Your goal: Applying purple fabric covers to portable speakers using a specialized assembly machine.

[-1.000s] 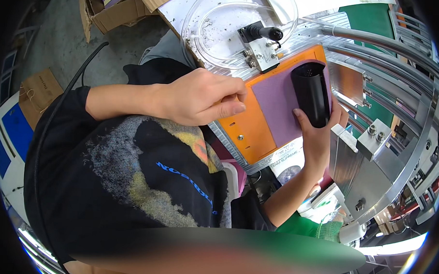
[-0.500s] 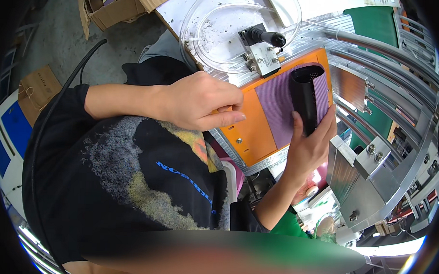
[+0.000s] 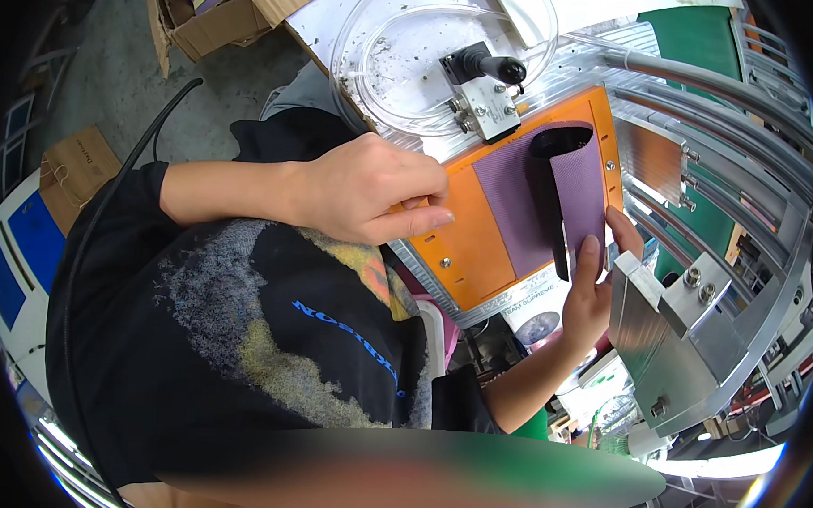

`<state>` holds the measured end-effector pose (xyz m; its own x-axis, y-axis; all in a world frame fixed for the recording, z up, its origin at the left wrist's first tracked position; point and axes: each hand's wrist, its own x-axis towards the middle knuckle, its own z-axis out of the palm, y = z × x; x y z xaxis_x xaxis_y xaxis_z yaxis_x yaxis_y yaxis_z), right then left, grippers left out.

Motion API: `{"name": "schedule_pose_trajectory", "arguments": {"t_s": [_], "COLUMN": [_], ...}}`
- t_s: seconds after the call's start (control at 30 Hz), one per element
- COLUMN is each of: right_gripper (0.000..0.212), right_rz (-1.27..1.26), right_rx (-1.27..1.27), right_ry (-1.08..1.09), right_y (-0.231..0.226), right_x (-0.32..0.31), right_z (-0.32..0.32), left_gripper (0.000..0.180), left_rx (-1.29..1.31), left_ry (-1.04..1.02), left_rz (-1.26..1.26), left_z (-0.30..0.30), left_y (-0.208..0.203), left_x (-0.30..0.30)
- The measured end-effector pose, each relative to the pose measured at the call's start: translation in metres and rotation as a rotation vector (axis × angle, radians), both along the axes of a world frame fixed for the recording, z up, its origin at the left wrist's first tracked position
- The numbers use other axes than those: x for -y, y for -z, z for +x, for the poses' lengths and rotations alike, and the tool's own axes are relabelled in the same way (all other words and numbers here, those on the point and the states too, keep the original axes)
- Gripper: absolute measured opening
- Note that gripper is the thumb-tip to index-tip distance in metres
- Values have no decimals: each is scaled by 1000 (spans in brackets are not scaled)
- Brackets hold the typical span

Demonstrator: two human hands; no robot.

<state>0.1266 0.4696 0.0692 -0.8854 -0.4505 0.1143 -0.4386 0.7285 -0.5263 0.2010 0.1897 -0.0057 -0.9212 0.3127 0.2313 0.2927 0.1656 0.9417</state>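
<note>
On an orange plate [image 3: 474, 243] lies a purple dotted sheet [image 3: 507, 190]. At its right side a purple layer curls into a roll with a black piece [image 3: 545, 196], dark and hollow at the far end. My right hand [image 3: 593, 292] grips the near right edge of this roll, with the thumb on top and fingers behind. Whether the black part is the sheet's underside or a separate piece, I cannot tell. Over the plate's left edge, my left hand [image 3: 377, 190] rests with curled fingers and nothing visible in it.
Behind the plate stands a metal block with a black-handled lever [image 3: 501, 71], beside looped clear tubing [image 3: 363, 73]. Metal rods [image 3: 699, 81] and a thick metal bracket [image 3: 659, 339] flank the right side. A cardboard box [image 3: 204, 27] stands at the far left.
My right hand has shifted slightly right and nearer. The purple layer now covers the right of the roll, where more black showed before. My left hand has stayed put.
</note>
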Motion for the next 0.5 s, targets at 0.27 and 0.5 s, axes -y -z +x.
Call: {"name": "schedule_pose_trajectory", "arguments": {"t_s": [0.27,0.5], "right_gripper": [49,52], "right_rz": [57,-8], "right_rx": [176,235], "right_ry": [-158,-180], "right_y": [-6,-5], "right_x": [3,3], "right_z": [-2,0], "left_gripper": [22,22], "left_rx": [-21,-17], "left_ry": [-16,-11], "left_rz": [6,10], "left_z": [1,1], "left_y": [2,2], "left_x": [-1,-1]}}
